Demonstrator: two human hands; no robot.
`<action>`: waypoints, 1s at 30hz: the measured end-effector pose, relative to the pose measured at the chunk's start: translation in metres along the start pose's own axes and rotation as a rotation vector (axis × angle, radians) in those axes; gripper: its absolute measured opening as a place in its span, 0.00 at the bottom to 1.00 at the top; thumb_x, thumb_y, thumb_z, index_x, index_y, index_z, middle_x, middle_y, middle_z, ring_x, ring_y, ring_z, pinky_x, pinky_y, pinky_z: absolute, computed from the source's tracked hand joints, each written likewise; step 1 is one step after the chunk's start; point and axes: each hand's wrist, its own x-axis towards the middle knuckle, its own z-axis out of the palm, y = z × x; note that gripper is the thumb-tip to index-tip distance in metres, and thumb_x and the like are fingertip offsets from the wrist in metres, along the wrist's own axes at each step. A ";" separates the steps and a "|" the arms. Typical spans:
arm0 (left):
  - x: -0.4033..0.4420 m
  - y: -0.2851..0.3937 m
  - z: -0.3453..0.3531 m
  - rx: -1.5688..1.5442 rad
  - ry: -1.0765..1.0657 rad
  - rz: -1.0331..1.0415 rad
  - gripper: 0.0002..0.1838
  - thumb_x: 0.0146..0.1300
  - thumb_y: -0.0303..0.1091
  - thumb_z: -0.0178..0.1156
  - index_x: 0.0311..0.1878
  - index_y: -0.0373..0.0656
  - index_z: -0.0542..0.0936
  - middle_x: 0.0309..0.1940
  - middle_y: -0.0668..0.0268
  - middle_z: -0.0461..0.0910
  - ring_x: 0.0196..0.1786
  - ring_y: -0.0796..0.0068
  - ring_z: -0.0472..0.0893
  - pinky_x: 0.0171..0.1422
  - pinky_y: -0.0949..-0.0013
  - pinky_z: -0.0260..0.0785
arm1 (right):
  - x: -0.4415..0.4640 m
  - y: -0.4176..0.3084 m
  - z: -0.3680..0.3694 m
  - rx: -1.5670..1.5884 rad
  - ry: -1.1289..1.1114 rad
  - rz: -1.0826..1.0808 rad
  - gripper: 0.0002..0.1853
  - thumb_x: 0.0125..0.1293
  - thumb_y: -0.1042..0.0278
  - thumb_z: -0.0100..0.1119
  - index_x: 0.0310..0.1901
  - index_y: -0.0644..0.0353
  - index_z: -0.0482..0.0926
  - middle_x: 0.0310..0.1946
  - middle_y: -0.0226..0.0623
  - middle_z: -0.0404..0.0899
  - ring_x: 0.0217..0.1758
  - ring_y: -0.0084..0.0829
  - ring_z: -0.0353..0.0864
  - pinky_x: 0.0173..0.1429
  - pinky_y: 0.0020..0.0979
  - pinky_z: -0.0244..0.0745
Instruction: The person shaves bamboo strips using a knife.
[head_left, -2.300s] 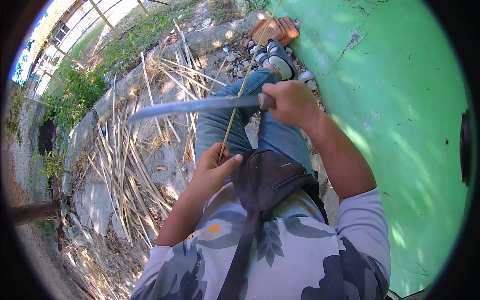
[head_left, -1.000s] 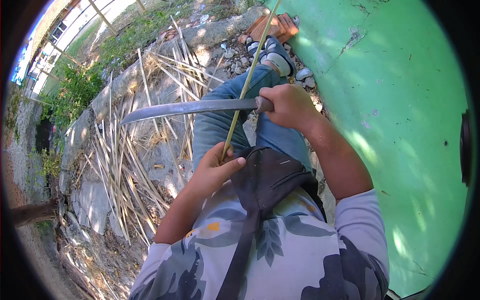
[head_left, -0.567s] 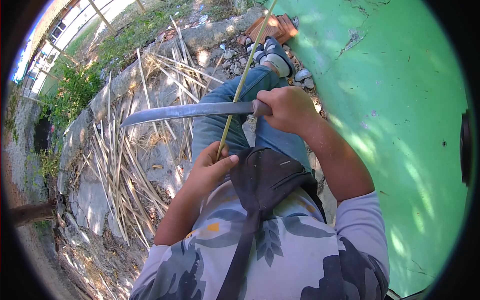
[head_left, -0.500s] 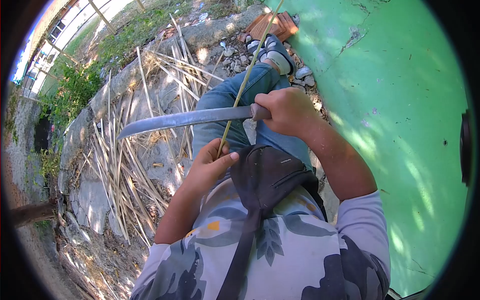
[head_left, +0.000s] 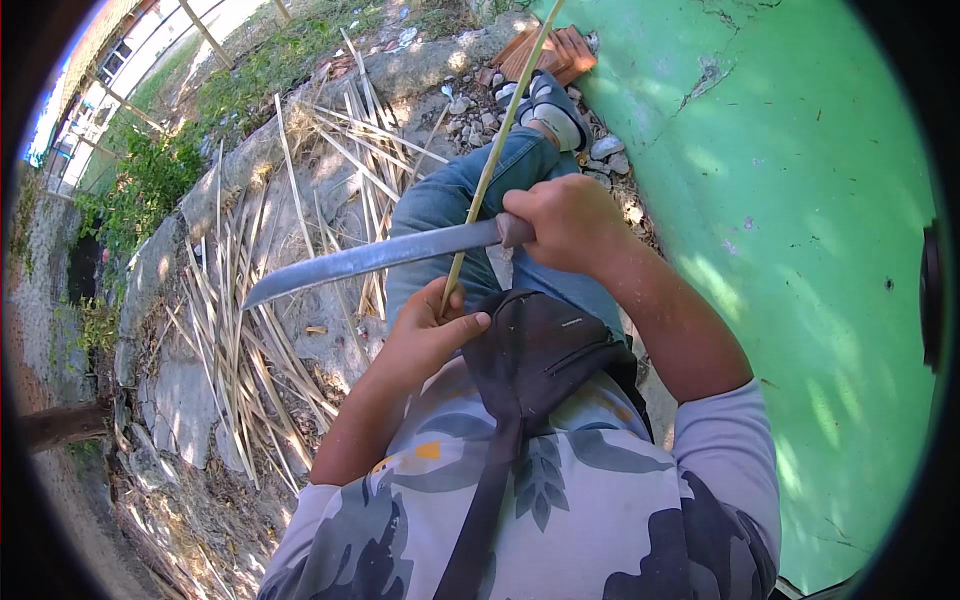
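My right hand (head_left: 572, 222) is closed round the short handle of a machete (head_left: 375, 262). Its long blade points left, with the tip lower than the handle. In my left hand (head_left: 430, 325) I grip the near end of a long, thin bamboo strip (head_left: 490, 165), thumb stretched along toward the bag. The strip runs up and away past my feet, out of the top of the view. Near the handle, the blade crosses over the strip just above my left hand; whether the edge touches it I cannot tell. My palms and the strip's lower end are hidden.
A pile of pale split strips (head_left: 235, 345) lies on the broken concrete to the left. My crossed legs (head_left: 450, 200) are in front, with a black bag (head_left: 530, 345) at my waist. Orange tiles (head_left: 560, 55) and rubble lie beyond my feet. Green floor (head_left: 800, 250) spreads right.
The machete has tilted, its tip slightly lower and further right, and its handle has shifted a little left. The strip's visible face looks wider. My left hand has barely moved.
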 end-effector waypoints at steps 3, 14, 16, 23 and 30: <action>0.001 -0.001 -0.001 -0.026 0.015 -0.020 0.17 0.66 0.28 0.70 0.41 0.52 0.67 0.27 0.81 0.65 0.22 0.91 0.61 0.25 0.79 0.50 | 0.009 0.026 0.009 -0.006 0.092 0.079 0.07 0.56 0.63 0.69 0.34 0.51 0.81 0.26 0.42 0.84 0.34 0.48 0.88 0.37 0.51 0.80; -0.002 0.006 0.004 0.018 -0.014 -0.029 0.18 0.65 0.27 0.70 0.41 0.52 0.66 0.27 0.81 0.65 0.23 0.91 0.62 0.26 0.79 0.50 | 0.003 0.031 0.011 0.032 0.103 0.061 0.07 0.61 0.62 0.66 0.34 0.52 0.80 0.24 0.44 0.81 0.33 0.52 0.85 0.37 0.53 0.77; -0.001 0.002 -0.004 0.020 -0.009 -0.034 0.18 0.65 0.27 0.70 0.41 0.52 0.66 0.27 0.81 0.65 0.24 0.91 0.62 0.26 0.79 0.51 | 0.008 0.032 0.008 -0.026 0.103 0.057 0.07 0.59 0.62 0.66 0.34 0.52 0.80 0.25 0.44 0.81 0.33 0.52 0.85 0.37 0.53 0.77; 0.001 -0.008 -0.003 0.090 -0.046 0.037 0.18 0.65 0.29 0.71 0.42 0.51 0.67 0.27 0.81 0.64 0.26 0.91 0.64 0.28 0.80 0.52 | 0.003 0.021 -0.006 -0.038 0.044 -0.011 0.06 0.58 0.63 0.68 0.35 0.51 0.81 0.25 0.42 0.83 0.34 0.50 0.87 0.39 0.50 0.80; 0.001 -0.002 -0.005 0.071 -0.014 -0.004 0.21 0.63 0.30 0.75 0.41 0.50 0.67 0.27 0.82 0.63 0.28 0.91 0.62 0.31 0.80 0.53 | 0.006 0.037 -0.008 -0.057 0.061 0.029 0.07 0.60 0.61 0.68 0.35 0.52 0.80 0.27 0.42 0.84 0.34 0.49 0.87 0.39 0.51 0.80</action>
